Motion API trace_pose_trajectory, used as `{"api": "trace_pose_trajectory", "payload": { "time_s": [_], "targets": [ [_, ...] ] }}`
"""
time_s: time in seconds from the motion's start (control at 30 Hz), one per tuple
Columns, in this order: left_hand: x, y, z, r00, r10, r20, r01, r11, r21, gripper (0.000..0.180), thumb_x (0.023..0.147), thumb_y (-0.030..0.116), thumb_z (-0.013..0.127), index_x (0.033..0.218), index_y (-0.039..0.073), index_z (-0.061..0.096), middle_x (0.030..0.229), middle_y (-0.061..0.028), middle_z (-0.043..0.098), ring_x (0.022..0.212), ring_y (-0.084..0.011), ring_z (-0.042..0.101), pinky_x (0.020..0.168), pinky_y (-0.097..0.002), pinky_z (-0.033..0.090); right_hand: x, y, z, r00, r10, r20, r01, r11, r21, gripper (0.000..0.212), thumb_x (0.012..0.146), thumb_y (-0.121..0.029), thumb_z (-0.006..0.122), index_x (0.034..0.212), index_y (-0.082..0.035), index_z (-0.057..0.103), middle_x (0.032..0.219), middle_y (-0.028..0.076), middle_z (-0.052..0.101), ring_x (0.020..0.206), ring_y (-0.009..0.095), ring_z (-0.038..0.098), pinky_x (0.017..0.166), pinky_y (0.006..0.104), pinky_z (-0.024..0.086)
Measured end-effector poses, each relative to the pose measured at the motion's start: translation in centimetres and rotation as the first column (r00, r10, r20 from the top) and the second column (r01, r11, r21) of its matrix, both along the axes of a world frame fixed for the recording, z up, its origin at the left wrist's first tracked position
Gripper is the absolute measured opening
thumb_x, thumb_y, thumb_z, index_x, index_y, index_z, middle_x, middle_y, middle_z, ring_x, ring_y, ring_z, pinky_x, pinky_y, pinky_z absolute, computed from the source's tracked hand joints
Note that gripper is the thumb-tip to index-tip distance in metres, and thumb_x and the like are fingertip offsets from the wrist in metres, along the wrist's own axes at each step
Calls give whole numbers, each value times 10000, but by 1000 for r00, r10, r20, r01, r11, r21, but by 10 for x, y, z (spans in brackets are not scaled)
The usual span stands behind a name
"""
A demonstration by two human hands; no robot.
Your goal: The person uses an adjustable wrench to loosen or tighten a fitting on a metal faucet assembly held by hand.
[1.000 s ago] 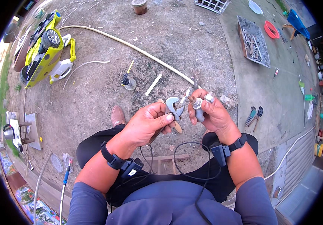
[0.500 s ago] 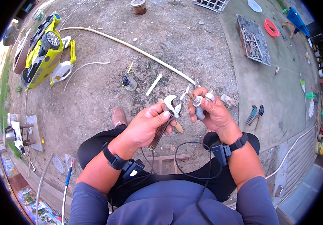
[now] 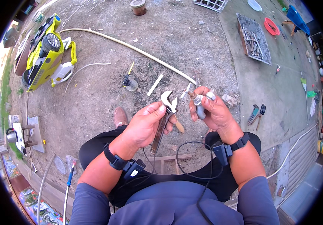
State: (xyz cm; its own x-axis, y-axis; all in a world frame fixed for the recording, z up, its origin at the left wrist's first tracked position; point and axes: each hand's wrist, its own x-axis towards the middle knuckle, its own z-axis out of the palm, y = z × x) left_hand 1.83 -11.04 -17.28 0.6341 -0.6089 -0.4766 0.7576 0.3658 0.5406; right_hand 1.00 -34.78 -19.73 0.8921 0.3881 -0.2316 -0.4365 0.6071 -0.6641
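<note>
1. Well, my left hand is closed around a wrench, the thumb pressed close to its adjusting screw and the other fingers curled behind the handle.
2. The wrench slants, its head up and away from me, the handle's end pointing down toward my lap. Its jaws stand apart.
3. My right hand grasps a tap, thumb on the near side, fingers wrapped along the far side. The grey spout sticks out below, between thumb and fingers.
4. The tap is in front of me, just right of the wrench's head and held up over the ground. Its pale crossbar, on a rusty stem, points toward the wrench; a small gap parts the two.
5. I have a black band on my left wrist and another on my right, each carrying a small dark box. A black cable loops over my lap.
6. Ahead on the dirt lie a pale strip and, left of it, a clear bottle with a black top. A long hose runs beyond them.
7. Off to my right, on the concrete, are two hand tools side by side. Farther out sit a tray of metal pieces and a red basin.
8. At far left, a yellow toy car is tipped over.
</note>
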Motion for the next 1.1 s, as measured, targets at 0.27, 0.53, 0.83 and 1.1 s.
{"api": "trace_pose_trajectory", "payload": {
  "time_s": [0.27, 0.53, 0.83, 1.1],
  "targets": [
    [-2, 3, -8, 998, -41, 48, 38, 998, 51, 207, 977, 241, 558, 1096, 72, 550, 859, -47, 647, 671, -127, 609, 628, -254, 481, 1, 1, 2, 1000, -5, -4, 5, 1000, -4, 299, 902, -287, 667, 1084, -82, 548, 860, 117, 654, 705, 205, 645, 657, 308, 523],
    [-3, 0, -8, 996, -6, 93, -16, 972, 236, 287, 946, 183, 609, 1158, 46, 472, 839, -48, 635, 650, -116, 604, 587, -238, 480, 2, 2, 1, 1000, -20, -1, 20, 1000, -7, 304, 904, -292, 664, 1079, -73, 545, 862, 116, 652, 714, 201, 641, 654, 309, 527],
    [4, -2, 15, 942, -194, 274, 20, 847, 531, 459, 904, 62, 628, 1260, -40, 358, 867, -71, 590, 631, -101, 582, 534, -230, 474, 2, 1, 1, 999, -44, 5, 44, 999, 11, 281, 917, -273, 646, 1083, -71, 543, 868, 119, 650, 730, 195, 640, 662, 320, 537],
    [2, 6, 11, 821, -294, 490, -28, 836, 548, 203, 1002, 160, 493, 1116, -5, 521, 832, -36, 576, 665, -95, 596, 606, -240, 502, 3, -1, 1, 999, -53, -6, 53, 998, 21, 269, 925, -261, 636, 1095, -75, 544, 868, 118, 649, 749, 190, 640, 659, 315, 543]
  ]
}}
